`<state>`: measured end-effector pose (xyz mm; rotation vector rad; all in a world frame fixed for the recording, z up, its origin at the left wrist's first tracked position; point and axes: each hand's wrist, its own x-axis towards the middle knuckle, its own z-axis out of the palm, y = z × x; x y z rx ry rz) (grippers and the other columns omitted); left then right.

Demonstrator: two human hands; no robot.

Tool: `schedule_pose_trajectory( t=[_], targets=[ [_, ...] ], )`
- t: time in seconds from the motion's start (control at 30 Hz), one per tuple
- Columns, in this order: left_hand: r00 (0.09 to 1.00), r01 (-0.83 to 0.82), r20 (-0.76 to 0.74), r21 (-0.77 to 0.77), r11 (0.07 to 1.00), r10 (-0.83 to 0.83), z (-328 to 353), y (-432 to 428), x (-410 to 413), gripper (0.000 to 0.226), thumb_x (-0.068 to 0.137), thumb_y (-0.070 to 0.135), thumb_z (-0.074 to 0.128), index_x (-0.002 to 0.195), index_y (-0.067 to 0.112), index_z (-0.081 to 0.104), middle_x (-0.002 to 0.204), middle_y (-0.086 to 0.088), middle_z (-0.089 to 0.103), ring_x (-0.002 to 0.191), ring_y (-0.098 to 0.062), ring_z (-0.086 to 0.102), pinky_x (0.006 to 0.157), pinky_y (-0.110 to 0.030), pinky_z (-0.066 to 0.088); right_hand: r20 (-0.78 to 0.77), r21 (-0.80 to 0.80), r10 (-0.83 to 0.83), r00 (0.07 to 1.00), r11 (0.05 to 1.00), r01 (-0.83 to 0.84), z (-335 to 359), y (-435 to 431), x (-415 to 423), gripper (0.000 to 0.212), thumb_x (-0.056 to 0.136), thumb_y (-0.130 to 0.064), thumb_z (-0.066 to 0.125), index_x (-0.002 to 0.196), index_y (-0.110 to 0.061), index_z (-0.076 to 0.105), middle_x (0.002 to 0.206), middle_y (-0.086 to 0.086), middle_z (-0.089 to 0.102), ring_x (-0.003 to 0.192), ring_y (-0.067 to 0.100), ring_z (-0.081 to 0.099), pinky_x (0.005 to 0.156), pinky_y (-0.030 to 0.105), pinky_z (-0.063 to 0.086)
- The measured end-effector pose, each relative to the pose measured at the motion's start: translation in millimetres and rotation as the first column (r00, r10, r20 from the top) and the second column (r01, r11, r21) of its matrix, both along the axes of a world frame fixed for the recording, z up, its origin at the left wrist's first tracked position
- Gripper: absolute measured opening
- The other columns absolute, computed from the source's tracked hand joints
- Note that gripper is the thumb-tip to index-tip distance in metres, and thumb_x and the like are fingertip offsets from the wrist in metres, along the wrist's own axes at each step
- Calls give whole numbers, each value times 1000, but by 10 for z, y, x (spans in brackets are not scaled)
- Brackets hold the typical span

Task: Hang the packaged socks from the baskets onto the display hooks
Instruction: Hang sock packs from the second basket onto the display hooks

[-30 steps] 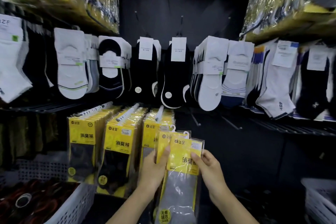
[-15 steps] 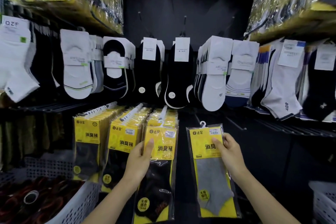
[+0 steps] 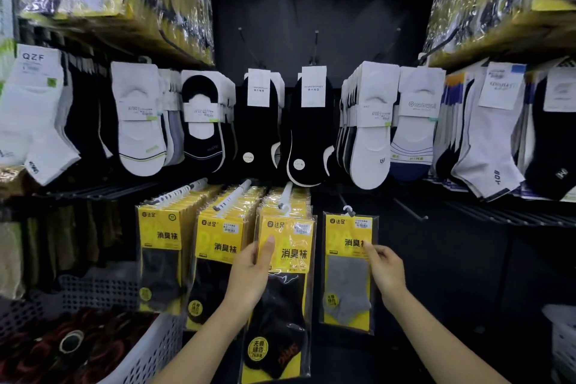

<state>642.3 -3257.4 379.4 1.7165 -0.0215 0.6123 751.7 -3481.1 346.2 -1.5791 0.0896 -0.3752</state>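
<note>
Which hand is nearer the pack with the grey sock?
Right. The right hand holds the grey-sock pack at its right edge; the left hand is off to its left, holding the black-sock pack.

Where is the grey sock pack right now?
Head view, lower centre-right: the grey sock pack is pinched by the right hand, just right of the black sock pack the left hand holds.

Yellow-carded clear pack of black socks (image 3: pixel 290 254): "达足", "消臭袜". Its round yellow sticker (image 3: pixel 257 349): "无骨缝合". Yellow-carded clear pack of grey socks (image 3: pixel 346 277) just right: same header. White sock card (image 3: pixel 33 65) far upper left: "QZF".
</note>
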Motion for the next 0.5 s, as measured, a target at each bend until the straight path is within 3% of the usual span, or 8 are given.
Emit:
schedule_pose_trajectory(
  t=[0.07, 0.17, 0.3, 0.4, 0.5],
  targets=[
    [1000, 22, -12, -7, 1000, -22, -31, -50, 2, 17, 95, 40, 48, 80, 38, 55, 78, 18, 61, 69, 14, 58, 56, 4, 37, -49, 9, -101, 994, 995, 102, -69, -16, 3, 21, 93, -25, 60, 98, -6, 62, 97, 11, 67, 87, 22, 62, 76, 35, 51],
    [998, 42, -38, -11, 999, -43, -81, -128, 5, 19, 94, 41, 48, 79, 35, 58, 67, 23, 63, 65, 17, 57, 59, 1, 40, 1, 23, -182, 983, 983, 182, -87, -29, -114, 9, 93, -21, 60, 95, -12, 59, 103, 8, 64, 94, 22, 59, 78, 34, 46],
    [994, 87, -64, -48, 995, -90, -165, -297, 72, 20, 96, 39, 47, 95, 31, 65, 93, 11, 72, 91, -2, 65, 76, -15, 47, 78, 47, 43, 996, 998, -47, 16, 32, -380, 13, 96, -29, 54, 99, -18, 61, 103, 5, 65, 97, 20, 63, 87, 37, 52],
    [986, 142, -72, -78, 987, -148, -204, -505, 104, 21, 97, 35, 46, 103, 28, 65, 97, 9, 71, 94, -5, 65, 80, -18, 49, 73, 51, 261, 963, 963, -265, 113, 92, -580, 24, 96, -35, 50, 106, -17, 63, 98, 2, 70, 89, 15, 67, 74, 24, 53],
    [978, 196, -63, -68, 978, -200, -205, -705, 123, 20, 97, 32, 47, 101, 26, 66, 94, 7, 72, 88, -3, 67, 73, -14, 50, 102, 47, 339, 935, 937, -345, 135, 104, -685, 19, 94, -31, 55, 105, -19, 65, 94, -2, 75, 85, 8, 71, 64, 16, 53]
  ],
)
